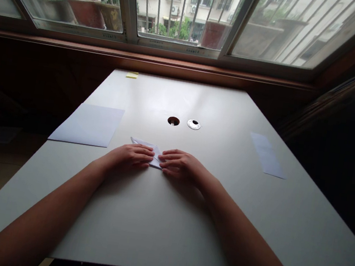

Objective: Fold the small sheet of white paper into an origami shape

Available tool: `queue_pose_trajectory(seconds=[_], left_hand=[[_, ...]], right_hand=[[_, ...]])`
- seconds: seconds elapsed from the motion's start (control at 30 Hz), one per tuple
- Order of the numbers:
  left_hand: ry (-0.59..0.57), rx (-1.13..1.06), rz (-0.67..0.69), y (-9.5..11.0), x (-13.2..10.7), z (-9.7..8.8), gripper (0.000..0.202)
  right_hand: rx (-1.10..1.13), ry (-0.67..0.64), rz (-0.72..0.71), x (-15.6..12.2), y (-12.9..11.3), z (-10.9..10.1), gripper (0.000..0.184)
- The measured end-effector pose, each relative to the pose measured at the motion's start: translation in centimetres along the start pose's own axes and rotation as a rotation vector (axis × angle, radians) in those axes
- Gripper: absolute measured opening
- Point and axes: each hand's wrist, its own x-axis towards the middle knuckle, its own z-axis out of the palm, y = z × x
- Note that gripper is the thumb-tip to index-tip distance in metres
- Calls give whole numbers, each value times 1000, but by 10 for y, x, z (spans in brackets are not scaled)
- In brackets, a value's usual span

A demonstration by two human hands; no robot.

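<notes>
Mid-table: folded paper point(143, 143), long axis left-right, tip far-left; left hand point(131, 156), right hand point(180, 164) pressing flat.

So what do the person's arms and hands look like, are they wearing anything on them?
The left hand and right hand are bare: no gloves, rings or bands show. The left arm and right arm are bare too, with no sleeve, watch or bracelet in view down to the picture's lower edge.

Head view, looking down, table point(164, 220) close
</notes>
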Motion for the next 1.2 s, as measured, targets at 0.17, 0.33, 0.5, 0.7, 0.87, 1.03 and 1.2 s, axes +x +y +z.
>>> queue_pose_trajectory(seconds=[0.17,0.33,0.5,0.7,0.87,1.03,1.2], left_hand=[[0,-5,-9,0,1,0,26],[6,70,20,1,1,1,27],[-24,136,48,0,1,1,30],[-16,143,5,0,0,3,29],[59,195,-1,1,3,9,23],[103,309,45,2,7,14,20],[127,344,56,3,8,16,20]], right_hand=[[17,10,4,1,-3,-2,21],[24,26,4,1,-2,-1,22],[26,31,6,0,-1,0,20],[-108,65,-15,2,-1,7,16],[-339,103,-57,11,-10,16,16],[-464,122,-10,18,-22,21,13],[-528,131,2,20,-27,24,16]])
